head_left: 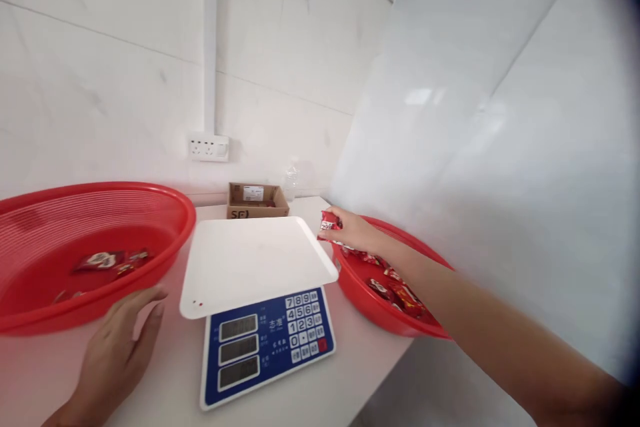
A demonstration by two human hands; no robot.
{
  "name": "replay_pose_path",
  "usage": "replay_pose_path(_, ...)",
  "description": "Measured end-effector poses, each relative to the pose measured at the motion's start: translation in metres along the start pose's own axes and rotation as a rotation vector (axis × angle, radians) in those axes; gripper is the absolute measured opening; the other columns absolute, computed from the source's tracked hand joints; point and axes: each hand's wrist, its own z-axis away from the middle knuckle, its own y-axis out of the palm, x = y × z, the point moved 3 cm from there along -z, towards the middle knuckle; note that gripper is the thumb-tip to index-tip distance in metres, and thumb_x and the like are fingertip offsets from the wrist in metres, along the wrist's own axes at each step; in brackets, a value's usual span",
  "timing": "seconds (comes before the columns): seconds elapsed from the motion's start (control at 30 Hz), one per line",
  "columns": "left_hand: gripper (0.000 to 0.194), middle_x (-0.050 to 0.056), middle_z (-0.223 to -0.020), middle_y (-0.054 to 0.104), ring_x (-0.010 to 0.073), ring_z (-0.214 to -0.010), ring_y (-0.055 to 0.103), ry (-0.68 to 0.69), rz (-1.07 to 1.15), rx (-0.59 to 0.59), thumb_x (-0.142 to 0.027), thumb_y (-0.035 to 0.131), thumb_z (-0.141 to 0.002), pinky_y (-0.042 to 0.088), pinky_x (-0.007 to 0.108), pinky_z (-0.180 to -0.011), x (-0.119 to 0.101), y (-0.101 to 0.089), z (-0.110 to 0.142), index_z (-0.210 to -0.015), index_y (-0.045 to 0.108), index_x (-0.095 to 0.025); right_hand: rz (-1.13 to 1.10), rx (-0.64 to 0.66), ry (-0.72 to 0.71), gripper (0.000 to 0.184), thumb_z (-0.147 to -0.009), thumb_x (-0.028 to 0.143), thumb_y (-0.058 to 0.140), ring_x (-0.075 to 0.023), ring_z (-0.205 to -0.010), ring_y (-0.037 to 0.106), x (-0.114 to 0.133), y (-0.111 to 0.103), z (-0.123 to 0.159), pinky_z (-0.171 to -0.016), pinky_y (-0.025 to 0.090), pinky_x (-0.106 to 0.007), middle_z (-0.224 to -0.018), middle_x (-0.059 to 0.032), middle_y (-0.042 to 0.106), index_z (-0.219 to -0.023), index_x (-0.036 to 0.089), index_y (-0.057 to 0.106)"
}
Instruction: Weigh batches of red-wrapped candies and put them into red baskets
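My right hand [354,230] pinches a small red snack packet [330,221] between thumb and fingers, just past the right edge of the scale's white tray [255,257]. Below that arm sits a red basket [357,293] with several red packets [407,297] in it, partly covered by my forearm. Over the table at the left, my left hand [117,343] has its thumb and fingers apart and holds nothing. It is close to the near rim of a larger red basket [187,213], where a few wrapped packets [103,260] lie on the bottom.
The blue keypad panel [280,327] of the scale faces me, with three grey displays. Behind the tray stand an open cardboard box [257,203] and a clear plastic bottle [291,181]. A wall socket [209,147] is above; a smooth pale wall [475,147] rises at the right.
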Motion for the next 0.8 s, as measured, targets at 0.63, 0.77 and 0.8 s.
replay_pose_path(0.63, 0.021, 0.006, -0.094, 0.065, 0.0164, -0.088, 0.062, -0.008, 0.008, 0.024, -0.027, 0.043, -0.088, 0.052, 0.027, -0.073, -0.001, -0.002, 0.001, -0.106, 0.050, -0.019, -0.013, 0.361, -0.089, 0.066, -0.081, 0.053, 0.049, -0.0153, -0.075, 0.057, 0.088, 0.076, -0.039, -0.061, 0.046, -0.027, -0.109, -0.0086, 0.060, -0.137, 0.025, 0.030)
replay_pose_path(0.77, 0.022, 0.006, -0.093, 0.065, 0.0160, -0.087, 0.063, -0.011, -0.005, 0.025, -0.028, 0.042, -0.088, 0.052, 0.026, -0.073, 0.000, -0.002, 0.002, -0.106, 0.050, -0.018, 0.017, 0.288, -0.136, 0.064, -0.080, 0.051, 0.053, -0.0204, -0.098, 0.054, 0.088, 0.079, -0.041, -0.083, 0.043, -0.032, -0.117, -0.0110, 0.055, -0.134, 0.020, 0.038)
replay_pose_path(0.8, 0.022, 0.006, -0.093, 0.065, 0.0160, -0.087, 0.063, -0.013, -0.010, 0.025, -0.029, 0.042, -0.088, 0.052, 0.026, -0.073, 0.000, -0.003, 0.001, -0.106, 0.050, -0.018, 0.016, 0.282, -0.131, 0.064, -0.080, 0.050, 0.052, -0.0205, -0.100, 0.054, 0.088, 0.079, -0.042, -0.084, 0.042, -0.033, -0.118, -0.0112, 0.054, -0.134, 0.019, 0.038)
